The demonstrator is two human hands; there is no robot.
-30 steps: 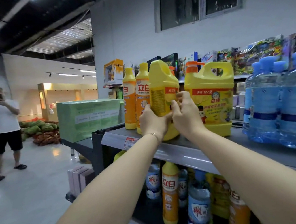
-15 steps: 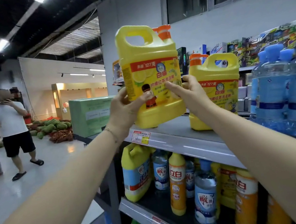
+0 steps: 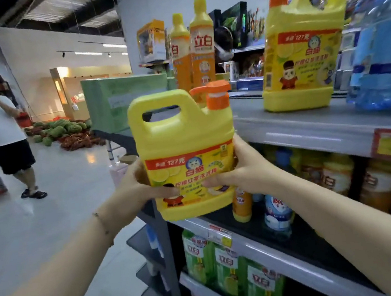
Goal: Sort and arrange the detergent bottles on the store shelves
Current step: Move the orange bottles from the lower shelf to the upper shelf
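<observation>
A yellow detergent jug (image 3: 184, 149) with an orange pump cap hangs in the air in front of the shelf end, below the top shelf (image 3: 313, 127). My left hand (image 3: 142, 188) grips its left side and my right hand (image 3: 242, 176) grips its right side, thumbs on the label. A second yellow jug (image 3: 301, 51) stands on the top shelf to the right. Two tall orange bottles (image 3: 194, 51) stand at the back left of that shelf.
Blue water bottles (image 3: 382, 49) crowd the top shelf's right end. The middle shelf (image 3: 274, 240) holds several orange and blue bottles, and green refill packs (image 3: 221, 263) sit below. A green box (image 3: 121, 100) stands behind the shelf end. A person (image 3: 2, 133) stands on the floor at left.
The jug came off the top shelf, rose, and has now come down to middle-shelf height, held in both hands. The view has swung closer to the shelf.
</observation>
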